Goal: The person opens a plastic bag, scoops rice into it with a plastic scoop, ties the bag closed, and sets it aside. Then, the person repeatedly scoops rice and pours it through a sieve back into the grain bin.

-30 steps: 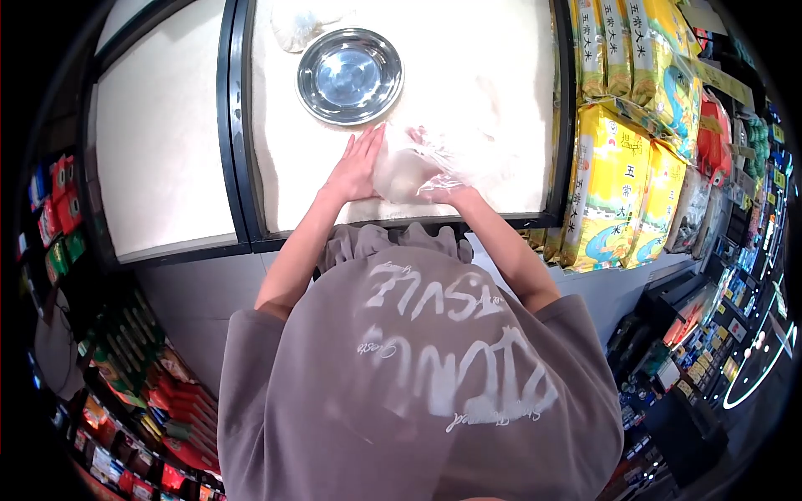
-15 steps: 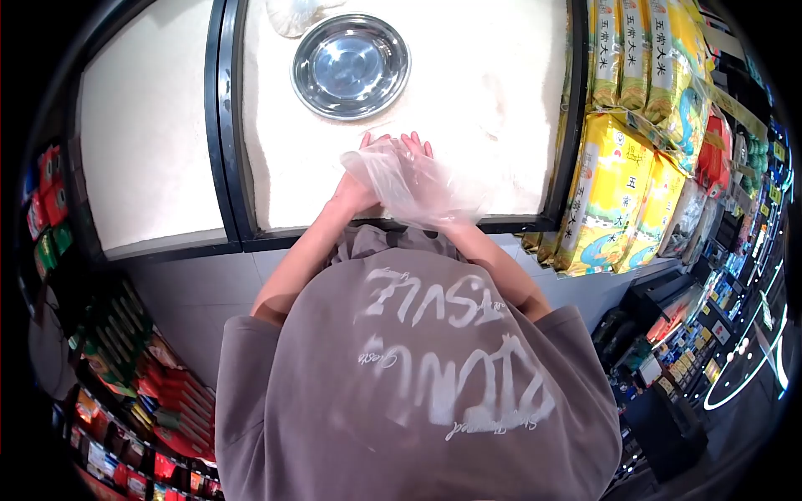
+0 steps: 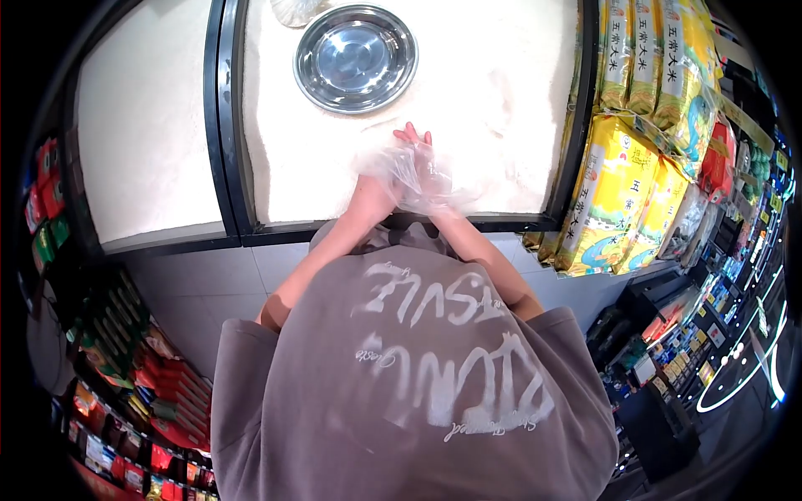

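Above the white grain-like surface (image 3: 493,159), my two hands are close together, with a thin clear plastic bag (image 3: 408,177) crumpled over and around them. My left hand (image 3: 378,192) reaches in from the left against the bag, its fingers hidden by plastic and blur. My right hand (image 3: 427,171) is partly covered by the bag. Spread fingertips stick out past its far side and seem to be the right hand's. Just beyond the hands, a round shiny metal bowl (image 3: 355,58) rests on the white surface.
Black frame bars (image 3: 225,125) edge the white bin, with a second white bin (image 3: 150,125) on the left. Stacked yellow rice bags (image 3: 614,196) stand at the right. Another clear crumpled item (image 3: 294,10) lies beside the bowl. Red packets (image 3: 171,401) fill shelves at lower left.
The hands first lay apart on the surface beside the bag, then came together. The bag now bunches around them, and my left hand has shifted right and nearer to me.
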Demonstrator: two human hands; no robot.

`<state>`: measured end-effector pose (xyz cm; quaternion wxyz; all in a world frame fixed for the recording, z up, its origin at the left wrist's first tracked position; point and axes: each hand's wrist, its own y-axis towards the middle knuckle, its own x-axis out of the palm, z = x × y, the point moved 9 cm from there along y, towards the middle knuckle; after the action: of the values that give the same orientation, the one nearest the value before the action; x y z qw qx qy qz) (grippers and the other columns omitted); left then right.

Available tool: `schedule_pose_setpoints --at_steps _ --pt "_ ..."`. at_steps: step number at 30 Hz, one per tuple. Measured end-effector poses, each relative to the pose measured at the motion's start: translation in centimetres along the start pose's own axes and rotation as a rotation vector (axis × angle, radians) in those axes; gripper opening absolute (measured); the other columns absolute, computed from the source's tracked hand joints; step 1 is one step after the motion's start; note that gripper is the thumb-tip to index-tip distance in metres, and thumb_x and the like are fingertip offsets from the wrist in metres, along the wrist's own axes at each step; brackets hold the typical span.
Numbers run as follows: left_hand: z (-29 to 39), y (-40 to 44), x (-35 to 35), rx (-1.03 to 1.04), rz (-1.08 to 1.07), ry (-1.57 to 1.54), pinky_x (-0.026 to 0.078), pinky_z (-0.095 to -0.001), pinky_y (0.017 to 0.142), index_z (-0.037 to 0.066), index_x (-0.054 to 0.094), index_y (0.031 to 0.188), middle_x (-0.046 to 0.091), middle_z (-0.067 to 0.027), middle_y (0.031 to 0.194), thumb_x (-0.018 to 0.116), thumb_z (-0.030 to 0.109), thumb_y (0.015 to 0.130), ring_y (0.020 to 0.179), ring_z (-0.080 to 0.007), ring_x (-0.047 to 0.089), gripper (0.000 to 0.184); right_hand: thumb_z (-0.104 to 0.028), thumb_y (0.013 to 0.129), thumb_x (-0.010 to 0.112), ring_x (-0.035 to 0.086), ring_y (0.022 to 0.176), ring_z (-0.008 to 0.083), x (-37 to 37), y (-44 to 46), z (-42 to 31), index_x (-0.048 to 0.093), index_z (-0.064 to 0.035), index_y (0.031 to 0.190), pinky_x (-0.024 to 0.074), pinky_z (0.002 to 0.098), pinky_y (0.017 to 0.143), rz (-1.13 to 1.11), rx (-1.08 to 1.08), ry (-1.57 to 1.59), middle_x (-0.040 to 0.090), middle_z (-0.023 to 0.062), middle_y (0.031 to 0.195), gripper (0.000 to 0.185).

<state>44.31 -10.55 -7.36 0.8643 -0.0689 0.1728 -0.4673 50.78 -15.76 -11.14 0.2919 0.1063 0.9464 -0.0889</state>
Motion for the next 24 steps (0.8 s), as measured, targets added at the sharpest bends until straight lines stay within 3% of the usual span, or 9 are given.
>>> schedule_pose_setpoints --at_steps 6,8,12,14,16,18,19,21,24 --pt "-0.1 0.5 -0.1 -0.005 -0.042 0.21 0.048 -0.0408 0.082 0.002 0.056 0.114 0.062 -0.0191 0.106 0.057 0.012 0.081 0.094 -0.0339 0.061 0.035 -0.027 0.085 0.055 0.017 0.143 0.0284 -0.1 0.9 -1.5 0.038 -0.0065 0.137 -0.0031 0.0442 0.115 0.071 -0.079 -0.125 0.035 0.0125 0.143 0.058" --pt "1.2 1.3 0.0 -0.081 -0.195 0.013 0.047 -0.043 0.084 0.003 0.053 0.118 0.061 -0.0205 0.11 0.058 0.012 0.08 0.097 -0.0369 0.06 0.04 -0.03 0.091 0.05 0.019 0.142 0.0281 1.0 1.1 2.3 0.041 -0.006 0.133 -0.0017 0.0445 0.115 0.142 0.105 0.415 0.042 0.0124 0.139 0.049" --pt "0.3 1.0 0.1 -0.196 -0.238 0.086 0.05 -0.0438 0.079 -0.001 0.054 0.113 0.063 -0.0245 0.097 0.057 0.011 0.079 0.087 -0.0388 0.062 0.036 -0.034 0.098 0.039 0.026 0.139 0.0276 0.3 1.8 1.4 0.042 -0.0048 0.131 0.0032 0.0459 0.115 0.259 0.037 0.335 0.05 0.0117 0.13 0.044" --pt "3.3 0.8 -0.6 0.018 -0.162 0.215 0.05 -0.0443 0.078 -0.003 0.052 0.116 0.063 -0.0263 0.095 0.057 0.008 0.078 0.088 -0.0397 0.062 0.041 -0.036 0.101 0.029 0.034 0.133 0.0254 0.8 1.6 2.6 0.042 -0.0045 0.13 0.0076 0.0466 0.115 0.311 0.248 0.996 0.053 0.0117 0.124 0.045" --pt "3.2 0.3 -0.8 0.043 -0.158 0.312 0.05 -0.0422 0.081 0.0 0.05 0.121 0.063 -0.0243 0.1 0.06 0.007 0.076 0.094 -0.0388 0.061 0.047 -0.036 0.102 0.028 0.042 0.125 0.0226 0.4 1.7 2.2 0.042 -0.005 0.13 0.0099 0.0461 0.115 0.283 0.313 0.768 0.055 0.0112 0.118 0.044" --pt "3.9 -0.3 -1.7 0.068 -0.16 0.409 0.049 -0.0401 0.084 0.002 0.048 0.126 0.062 -0.0223 0.105 0.063 0.007 0.075 0.1 -0.038 0.06 0.053 -0.037 0.099 0.038 0.044 0.122 0.0221 2.3 1.7 2.5 0.05 -0.0092 0.123 0.0088 0.0474 0.114 0.307 0.407 1.748 0.059 0.0065 0.112 0.039" --pt "4.2 -0.3 -3.4 -0.059 -0.125 0.314 0.049 -0.0391 0.086 0.002 0.047 0.127 0.062 -0.0215 0.108 0.062 0.003 0.075 0.102 -0.0372 0.059 0.054 -0.037 0.099 0.038 0.044 0.122 0.0221 2.5 1.6 2.7 0.05 -0.0092 0.123 0.0088 0.0474 0.114 0.314 0.409 1.75 0.059 0.0065 0.112 0.039" --pt "2.5 -0.2 -6.0 -0.099 0.022 0.134 0.048 -0.0416 0.09 0.003 0.05 0.127 0.058 -0.0222 0.116 0.063 0.004 0.074 0.107 -0.0357 0.058 0.054 -0.037 0.092 0.053 0.045 0.122 0.0232 -0.8 2.0 -0.3 0.06 -0.0141 0.113 0.0067 0.0502 0.114 0.342 0.011 0.12 0.062 0.0005 0.103 0.032" --pt "-2.3 0.8 -6.2 -0.025 -0.013 0.43 0.033 -0.0418 0.108 0.003 0.029 0.143 0.036 -0.0218 0.143 0.074 0.016 0.072 0.134 -0.0352 0.033 0.085 -0.032 0.085 0.061 0.044 0.124 0.0231 -0.6 2.5 0.5 0.065 -0.0175 0.101 0.0042 0.0521 0.113 0.376 0.066 0.001 0.064 -0.0032 0.098 0.022"
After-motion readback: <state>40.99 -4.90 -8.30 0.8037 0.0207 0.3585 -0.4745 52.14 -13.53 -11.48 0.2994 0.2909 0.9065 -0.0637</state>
